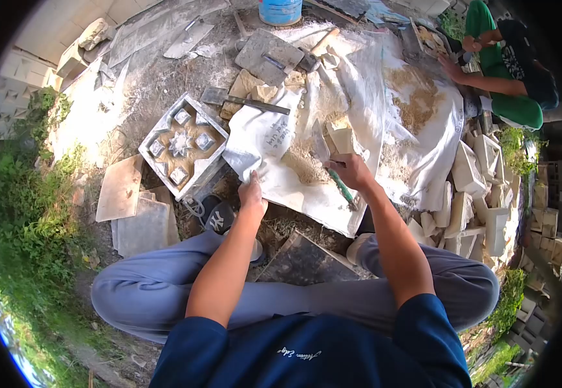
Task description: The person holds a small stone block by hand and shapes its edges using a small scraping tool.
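My left hand pinches the near left edge of a white woven sack with printed letters, spread on the ground. In my right hand is a trowel with a green handle; its pointed blade lies over the sack, beside a heap of tan sandy powder. A square mould with a raised star and several blocks inside sits left of the sack, tilted to my view. Beyond the sack's left part rests a flat metal bar tool.
Flat boards lie at the left, near a dark cap. Farther off are a steel float, a hammer and a blue bucket. Cast blocks are piled at the right. A co-worker crouches at upper right.
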